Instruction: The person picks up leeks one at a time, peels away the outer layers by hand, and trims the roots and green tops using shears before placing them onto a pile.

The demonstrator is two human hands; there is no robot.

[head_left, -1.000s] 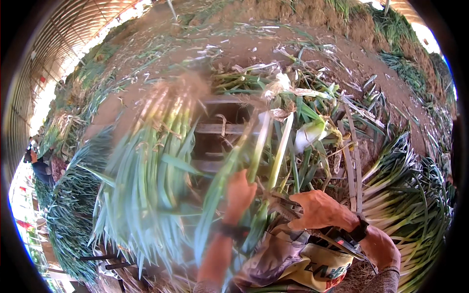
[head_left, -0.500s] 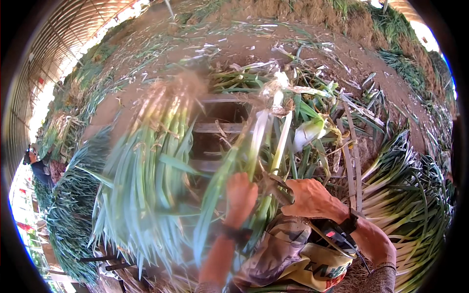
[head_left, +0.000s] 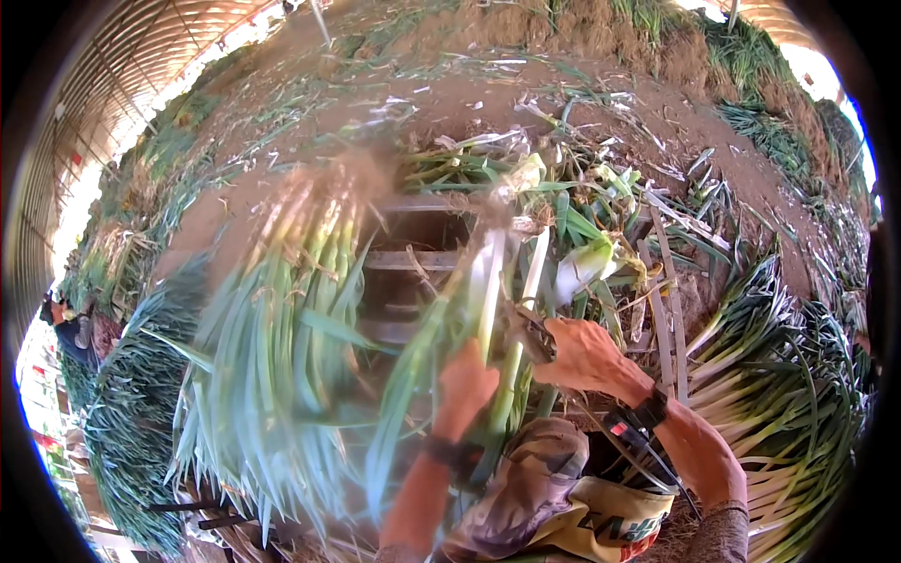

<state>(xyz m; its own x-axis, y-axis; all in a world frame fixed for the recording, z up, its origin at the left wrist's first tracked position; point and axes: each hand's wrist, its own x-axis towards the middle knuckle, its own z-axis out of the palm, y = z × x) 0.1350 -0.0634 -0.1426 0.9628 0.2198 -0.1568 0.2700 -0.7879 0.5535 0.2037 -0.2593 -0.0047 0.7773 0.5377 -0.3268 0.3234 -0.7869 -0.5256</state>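
My left hand (head_left: 467, 383) is closed around the green leaf part of a long green onion (head_left: 492, 293), whose white shaft points away from me. Beside that shaft, my right hand (head_left: 593, 358) grips a dark, narrow tool (head_left: 533, 330); its exact kind is unclear. A second green onion stalk (head_left: 536, 267) runs between the tool and the held one. To the left lies a thick row of green onions (head_left: 282, 310), roots away from me and leaves towards me. The blurred picture hides fine detail around the fingers.
Slats of a wooden rack (head_left: 413, 260) show under the stalks. Peeled leaves and scraps (head_left: 587, 267) pile up ahead. Cleaned green onions (head_left: 751, 413) lie in a heap at right, and a darker green bundle (head_left: 141, 422) at left. A person (head_left: 75, 333) is at the far left.
The view has shifted slightly. My right hand with the tool has moved a little away from me, up along the stalks. My left hand keeps its hold on the green onion.
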